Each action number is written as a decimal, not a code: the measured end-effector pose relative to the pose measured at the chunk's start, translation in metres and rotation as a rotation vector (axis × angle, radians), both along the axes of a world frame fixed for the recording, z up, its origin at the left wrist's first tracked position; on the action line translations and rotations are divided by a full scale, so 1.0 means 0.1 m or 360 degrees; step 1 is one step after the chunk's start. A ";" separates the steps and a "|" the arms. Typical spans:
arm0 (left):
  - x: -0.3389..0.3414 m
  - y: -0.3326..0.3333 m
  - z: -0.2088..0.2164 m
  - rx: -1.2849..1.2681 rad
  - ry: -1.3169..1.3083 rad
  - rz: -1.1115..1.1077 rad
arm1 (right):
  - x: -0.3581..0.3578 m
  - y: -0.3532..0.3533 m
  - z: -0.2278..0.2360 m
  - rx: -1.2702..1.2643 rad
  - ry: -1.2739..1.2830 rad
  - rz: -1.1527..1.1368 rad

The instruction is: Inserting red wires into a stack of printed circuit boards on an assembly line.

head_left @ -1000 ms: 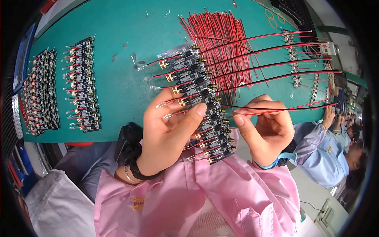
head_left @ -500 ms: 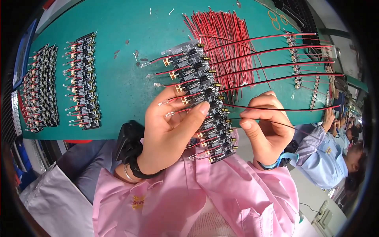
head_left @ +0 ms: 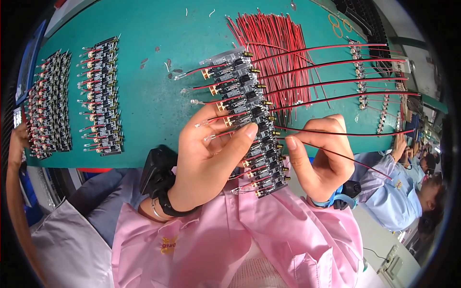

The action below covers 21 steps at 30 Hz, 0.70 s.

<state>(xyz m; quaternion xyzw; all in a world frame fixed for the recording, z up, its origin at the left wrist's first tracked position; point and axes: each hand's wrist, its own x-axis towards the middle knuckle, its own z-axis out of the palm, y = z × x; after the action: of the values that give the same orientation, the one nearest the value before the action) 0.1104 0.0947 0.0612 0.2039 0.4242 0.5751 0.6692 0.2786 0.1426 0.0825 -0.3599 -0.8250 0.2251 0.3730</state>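
Observation:
My left hand grips a long black panel of joined circuit boards, its thumb across the top face and its fingers partly hidden underneath. Short red-and-black leads with small clear ends stick out from the panel's left side. From its right side run several long red-and-black wires. Beside the lower right edge, my right hand has thumb and forefinger pinched on another wire, which trails down to the right. That wire's near end is at the board edge; whether it is joined there I cannot tell.
Behind the panel, a pile of red-and-black wires lies on the green mat. More board panels lie in rows at left. Rubber bands and wired boards are at right. Other people's arms show at both sides.
My right fingertips have shifted slightly left, closer to the board edge, and the pinched wire trails out longer. The panel has hardly moved. Another person's arm has come in at the far left.

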 end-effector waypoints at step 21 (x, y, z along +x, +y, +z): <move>0.04 0.02 -0.01 0.0058 0.0036 0.0029 | 0.00 0.00 0.08 0.0126 -0.0146 -0.0038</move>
<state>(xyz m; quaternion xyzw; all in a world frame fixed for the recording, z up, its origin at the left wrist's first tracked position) 0.1139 0.0968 0.0598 0.2186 0.4229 0.5865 0.6553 0.2786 0.1424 0.0902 -0.3646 -0.8452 0.1710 0.3514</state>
